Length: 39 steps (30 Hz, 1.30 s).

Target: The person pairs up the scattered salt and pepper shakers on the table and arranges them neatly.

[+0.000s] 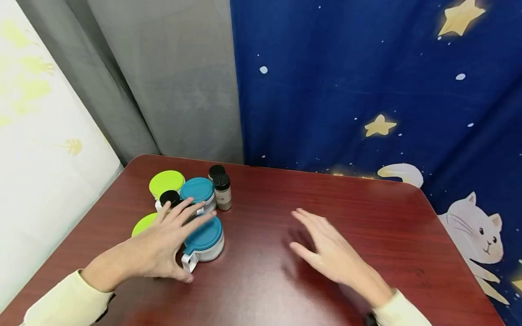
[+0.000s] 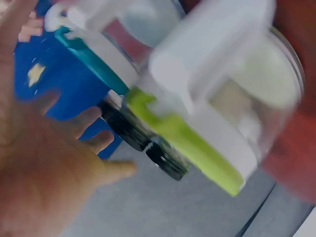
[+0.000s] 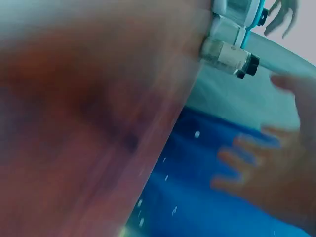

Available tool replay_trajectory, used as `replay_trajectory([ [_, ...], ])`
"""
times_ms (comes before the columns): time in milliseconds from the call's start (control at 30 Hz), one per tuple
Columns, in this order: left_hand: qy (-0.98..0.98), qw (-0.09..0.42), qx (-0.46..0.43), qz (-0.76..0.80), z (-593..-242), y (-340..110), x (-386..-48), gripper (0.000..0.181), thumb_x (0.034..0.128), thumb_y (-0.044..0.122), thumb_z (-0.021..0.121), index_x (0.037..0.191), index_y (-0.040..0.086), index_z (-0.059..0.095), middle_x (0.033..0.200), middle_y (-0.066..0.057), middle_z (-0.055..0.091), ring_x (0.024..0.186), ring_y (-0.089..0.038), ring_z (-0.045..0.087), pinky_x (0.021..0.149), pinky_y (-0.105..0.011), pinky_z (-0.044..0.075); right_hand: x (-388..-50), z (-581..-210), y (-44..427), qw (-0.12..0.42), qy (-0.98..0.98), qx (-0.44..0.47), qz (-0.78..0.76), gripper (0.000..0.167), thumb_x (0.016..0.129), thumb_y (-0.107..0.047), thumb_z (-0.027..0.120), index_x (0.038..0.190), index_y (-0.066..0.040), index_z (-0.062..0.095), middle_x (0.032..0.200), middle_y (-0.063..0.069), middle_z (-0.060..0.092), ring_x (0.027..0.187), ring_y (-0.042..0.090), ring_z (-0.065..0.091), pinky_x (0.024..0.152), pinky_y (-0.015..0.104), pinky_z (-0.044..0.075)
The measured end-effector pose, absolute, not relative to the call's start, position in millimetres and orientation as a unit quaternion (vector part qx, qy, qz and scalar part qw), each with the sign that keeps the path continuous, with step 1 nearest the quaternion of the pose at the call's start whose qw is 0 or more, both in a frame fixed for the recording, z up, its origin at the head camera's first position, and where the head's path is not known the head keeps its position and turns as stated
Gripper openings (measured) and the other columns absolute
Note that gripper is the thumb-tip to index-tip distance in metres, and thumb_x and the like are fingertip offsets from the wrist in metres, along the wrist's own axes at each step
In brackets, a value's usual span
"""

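Observation:
In the head view the left hand (image 1: pixel 163 246), fingers spread, is over a cluster of jars; whether it touches any cannot be told. Beside its thumb is a clear jar with a blue lid (image 1: pixel 205 235) and a white handle. Behind stand another blue-lidded jar (image 1: pixel 197 189) and a green-lidded jar (image 1: pixel 167 182); a second green lid (image 1: pixel 144 223) is partly hidden by the hand. A black-capped bottle (image 1: pixel 223 198) stands at the right, another black cap (image 1: pixel 169 196) among the jars. The right hand (image 1: pixel 330 251) hovers over the table, fingers extended, holding nothing.
The dark red table (image 1: pixel 261 290) has rounded far corners. A grey curtain (image 1: pixel 183 81) and a blue curtain (image 1: pixel 318 90) with stars and a cat hang behind it. A white surface with yellow marks (image 1: pixel 41 136) stands at the left.

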<state>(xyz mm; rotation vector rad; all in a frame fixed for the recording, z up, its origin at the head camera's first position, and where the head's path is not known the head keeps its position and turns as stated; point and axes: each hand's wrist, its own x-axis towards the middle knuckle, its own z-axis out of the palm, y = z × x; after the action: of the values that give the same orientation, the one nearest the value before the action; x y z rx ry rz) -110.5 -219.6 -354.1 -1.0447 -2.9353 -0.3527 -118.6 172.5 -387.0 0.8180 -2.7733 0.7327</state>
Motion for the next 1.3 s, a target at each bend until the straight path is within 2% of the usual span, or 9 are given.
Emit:
replay_trajectory([
  [167,-0.929,0.016,-0.37,0.012,-361.2,-215.0,-118.6,0.127,0.0583,0.068,0.09,0.159,0.015,0.033,0.161,-0.016,0.031,0.149,-0.043,0.015,0.107,-0.076,0.005,-174.2,-388.1,98.4,0.062,-0.906,0.313,0.279,0.076,0.097,-0.031,0.07,0.161,-0.031,0.03,0.159,0.002,0.039,0.142,0.022,0.039,0.111,0.045,0.036],
  [267,-0.922,0.042,-0.385,0.027,-364.9,-206.7,-122.5,0.123,0.0575,0.069,0.089,0.155,0.011,0.041,0.153,-0.017,0.043,0.147,-0.043,0.023,0.107,-0.076,0.003,-200.8,-392.7,58.9,0.071,-0.901,0.321,0.282,0.08,0.096,-0.027,0.071,0.162,-0.034,0.027,0.158,0.009,0.039,0.137,0.029,0.044,0.104,0.049,0.043],
  [367,-0.916,0.062,-0.397,0.009,-369.1,-195.0,-123.4,0.12,0.057,0.07,0.089,0.151,0.008,0.047,0.145,-0.018,0.049,0.144,-0.043,0.032,0.11,-0.073,0.005,-212.2,-400.0,42.6,0.068,-0.901,0.312,0.293,0.076,0.096,-0.03,0.073,0.16,-0.034,0.032,0.152,0.008,0.043,0.128,0.027,0.051,0.095,0.05,0.049],
  [567,-0.916,0.111,-0.386,0.005,-381.9,-169.9,-117.5,0.116,0.0677,0.082,0.072,0.148,0.001,0.049,0.134,-0.025,0.053,0.128,-0.041,0.047,0.115,-0.057,0.025,-217.6,-412.1,54.9,0.109,-0.88,0.281,0.367,0.056,0.094,-0.03,0.076,0.141,-0.023,0.046,0.133,0.001,0.056,0.114,0.017,0.06,0.092,0.043,0.051],
  [733,-0.943,0.099,-0.313,-0.047,-391.7,-162.9,-105.2,0.12,0.0671,0.082,0.073,0.153,0.004,0.042,0.137,-0.024,0.046,0.119,-0.036,0.052,0.094,-0.045,0.052,-226.8,-419.5,53.3,0.125,-0.828,0.309,0.45,0.047,0.095,-0.023,0.076,0.127,-0.015,0.043,0.121,0.006,0.06,0.105,0.017,0.061,0.09,0.045,0.052],
  [900,-0.949,0.003,-0.251,-0.191,-402.2,-159.6,-97.9,0.126,0.063,0.071,0.086,0.16,0.015,0.029,0.145,-0.022,0.034,0.118,-0.035,0.054,0.087,-0.046,0.056,-223.0,-420.5,52.3,0.121,-0.826,0.322,0.447,0.044,0.096,-0.025,0.074,0.127,-0.013,0.043,0.116,0.006,0.06,0.099,0.02,0.062,0.085,0.044,0.054],
  [1000,-0.937,-0.03,-0.228,-0.265,-405.9,-158.4,-98.7,0.124,0.0626,0.061,0.092,0.16,0.022,0.027,0.145,-0.02,0.032,0.117,-0.035,0.055,0.087,-0.047,0.055,-212.8,-414.9,63.1,0.125,-0.842,0.313,0.422,0.044,0.096,-0.028,0.075,0.128,-0.017,0.047,0.114,0.002,0.06,0.095,0.02,0.062,0.082,0.039,0.053],
  [1133,-0.93,-0.016,-0.208,-0.302,-409.2,-162.7,-99.6,0.123,0.0601,0.05,0.097,0.159,0.025,0.029,0.143,-0.011,0.037,0.117,-0.029,0.055,0.087,-0.044,0.055,-194.4,-407.0,79.9,0.113,-0.861,0.325,0.375,0.045,0.092,-0.032,0.078,0.129,-0.022,0.054,0.113,-0.006,0.062,0.091,0.014,0.062,0.078,0.034,0.052],
  [1300,-0.936,0.04,-0.182,-0.297,-414.1,-173.3,-94.0,0.119,0.0571,0.047,0.098,0.155,0.024,0.034,0.135,-0.002,0.043,0.112,-0.019,0.055,0.086,-0.04,0.054,-175.0,-400.7,81.5,0.095,-0.848,0.378,0.359,0.046,0.09,-0.029,0.081,0.128,-0.016,0.058,0.111,-0.007,0.063,0.089,0.009,0.063,0.077,0.032,0.055],
])
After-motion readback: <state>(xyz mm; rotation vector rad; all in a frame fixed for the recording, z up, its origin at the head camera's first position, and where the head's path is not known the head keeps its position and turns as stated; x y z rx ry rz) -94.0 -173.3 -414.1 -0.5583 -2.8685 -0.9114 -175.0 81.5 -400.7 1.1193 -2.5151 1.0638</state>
